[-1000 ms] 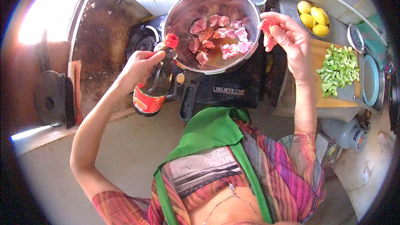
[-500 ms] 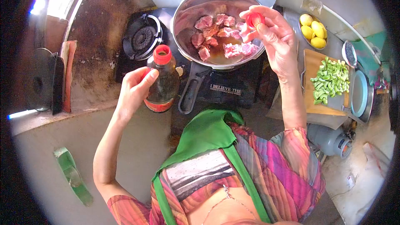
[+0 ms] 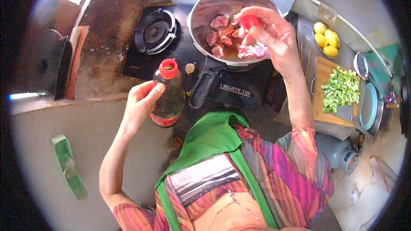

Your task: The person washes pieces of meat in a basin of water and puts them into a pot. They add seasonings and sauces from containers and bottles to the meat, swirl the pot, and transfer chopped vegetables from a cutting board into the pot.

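Observation:
My left hand [image 3: 143, 102] is wrapped round the neck of a dark glass bottle [image 3: 170, 102] with a red collar and an uncapped mouth. The bottle stands nearly upright in front of the stove. Above the right side of a steel pressure cooker [image 3: 200, 45], my right hand [image 3: 276, 36] pinches a red bottle cap [image 3: 249, 22], now tilted. Chunks of raw meat [image 3: 220, 21] lie in the cooker in some brown liquid. Part of the meat is hidden behind my right hand.
A black gas stove [image 3: 128, 70] has a bare burner [image 3: 155, 32] left of the cooker, whose black handle [image 3: 202, 89] points toward me. At right are chopped green vegetables [image 3: 340, 89] on a cutting board [image 3: 322, 70], a bowl of peeled potatoes [image 3: 327, 38] and a gas cylinder [image 3: 336, 149].
The cap has moved left over the cooker and turned from facing up to tilted on its side. My left hand still holds the bottle. The whole view has shifted slightly.

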Tool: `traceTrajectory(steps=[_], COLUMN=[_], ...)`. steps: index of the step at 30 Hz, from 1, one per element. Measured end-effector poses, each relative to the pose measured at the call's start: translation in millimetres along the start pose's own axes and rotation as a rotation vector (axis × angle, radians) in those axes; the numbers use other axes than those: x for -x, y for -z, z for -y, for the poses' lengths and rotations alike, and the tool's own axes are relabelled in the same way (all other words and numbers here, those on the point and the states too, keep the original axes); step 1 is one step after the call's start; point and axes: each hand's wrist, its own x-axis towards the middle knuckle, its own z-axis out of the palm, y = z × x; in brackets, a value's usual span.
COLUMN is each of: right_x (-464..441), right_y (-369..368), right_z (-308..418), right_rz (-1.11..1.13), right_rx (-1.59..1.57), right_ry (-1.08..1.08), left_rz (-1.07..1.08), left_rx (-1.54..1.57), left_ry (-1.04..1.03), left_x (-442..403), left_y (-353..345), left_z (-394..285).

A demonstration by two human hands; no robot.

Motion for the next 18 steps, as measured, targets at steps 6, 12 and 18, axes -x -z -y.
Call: traceTrajectory(steps=[6,12,18], right_x=[-6.1,-14.0,6.6], right_y=[-62.1,-115.5,-183.6], right_z=[-11.2,-15.4,-18.6], right_rz=[0.295,0.633,0.931], right_rx=[0.165,0.430,0.655], right_ry=[-0.018,0.241,0.584], left_rz=[-0.099,-0.098,-0.194], left_rx=[0.030,0.136,0.140], left_ry=[-0.021,-0.044,-0.150], left_x=[14.2,37.0,85.3], left_y=[-10.1,-8.0,1.3], left_z=[5.3,29.3,94.0])
